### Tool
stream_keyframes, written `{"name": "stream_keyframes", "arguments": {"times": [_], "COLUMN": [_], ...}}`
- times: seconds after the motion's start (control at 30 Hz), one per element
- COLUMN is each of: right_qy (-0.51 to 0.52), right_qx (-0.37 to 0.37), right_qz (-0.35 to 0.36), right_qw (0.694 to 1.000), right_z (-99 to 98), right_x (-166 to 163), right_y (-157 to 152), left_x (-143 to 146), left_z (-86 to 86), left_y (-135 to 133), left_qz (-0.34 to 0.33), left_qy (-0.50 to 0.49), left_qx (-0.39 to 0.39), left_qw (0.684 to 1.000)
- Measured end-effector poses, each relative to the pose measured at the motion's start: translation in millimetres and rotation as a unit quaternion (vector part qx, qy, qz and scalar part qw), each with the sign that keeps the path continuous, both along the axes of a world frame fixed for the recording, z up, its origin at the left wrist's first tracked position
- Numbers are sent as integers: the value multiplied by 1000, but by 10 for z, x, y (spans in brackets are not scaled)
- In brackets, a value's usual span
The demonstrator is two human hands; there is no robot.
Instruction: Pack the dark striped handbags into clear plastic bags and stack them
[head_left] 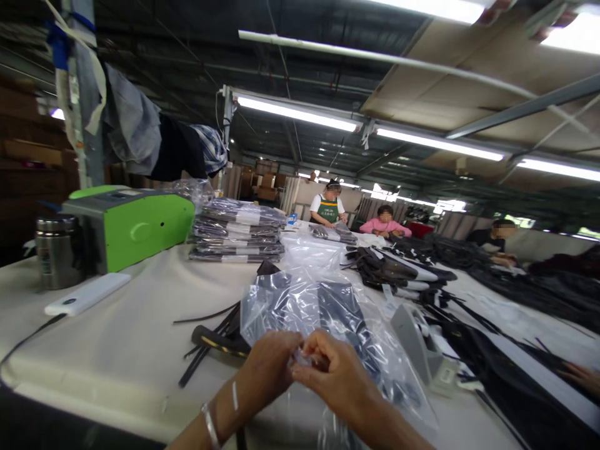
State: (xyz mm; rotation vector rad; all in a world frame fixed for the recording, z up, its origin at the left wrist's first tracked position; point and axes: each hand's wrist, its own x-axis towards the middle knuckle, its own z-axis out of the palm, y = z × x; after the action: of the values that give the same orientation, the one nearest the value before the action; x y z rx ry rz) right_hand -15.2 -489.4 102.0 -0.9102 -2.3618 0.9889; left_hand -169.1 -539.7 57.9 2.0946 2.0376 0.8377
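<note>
Two bare forearms reach up from the bottom edge to the near side of a clear plastic bag (307, 306), which lies flat on the pale tabletop (154, 300) with a dark folded article (344, 306) showing through it. The right hand (337, 369) pinches a bunched bit of clear film, seemingly the bag's near edge, narrowly between thumb and fingers. Against it, the left hand (276, 359) is turned so that its fingertips are hidden; I cannot tell what it grips.

Glossy and wrinkled, the film looks light, slippery and easily torn, so it probably handles best pinched at a doubled edge. The article inside seems soft and floppy, likely better supported from underneath than lifted by one corner.

Left of the bag lie dark straps (229, 322); behind it to the left stands a stack of wrapped packs (237, 234), with a green-and-grey machine (145, 222) farther left. Just right of the bag sits a grey dispenser-like device (417, 350). Well beyond it, a co-worker in a green apron (328, 209) bends over more packs.
</note>
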Motion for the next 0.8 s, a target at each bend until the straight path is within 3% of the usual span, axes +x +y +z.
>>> {"name": "stream_keyframes", "arguments": {"times": [0.23,0.4,0.53,0.63,0.8], "right_qy": [-138,-188,-243,-295,-344], "right_qx": [147,297,386,400,359], "right_qz": [-16,-38,-122,-173,-223], "right_qw": [979,935,881,850,838], "right_z": [273,280,289,331,215], "right_x": [449,785,1109,1383,1755], "right_y": [28,179,453,648,1004], "left_x": [-323,-641,-974,-1230,-1545], "left_z": [87,259,460,548,441], "left_y": [543,794,766,642,409], "left_qz": [79,155,218,254,295], "left_qy": [160,158,132,114,43], "left_qx": [10,-10,-16,-20,-16], "left_qw": [984,975,967,960,954]}}
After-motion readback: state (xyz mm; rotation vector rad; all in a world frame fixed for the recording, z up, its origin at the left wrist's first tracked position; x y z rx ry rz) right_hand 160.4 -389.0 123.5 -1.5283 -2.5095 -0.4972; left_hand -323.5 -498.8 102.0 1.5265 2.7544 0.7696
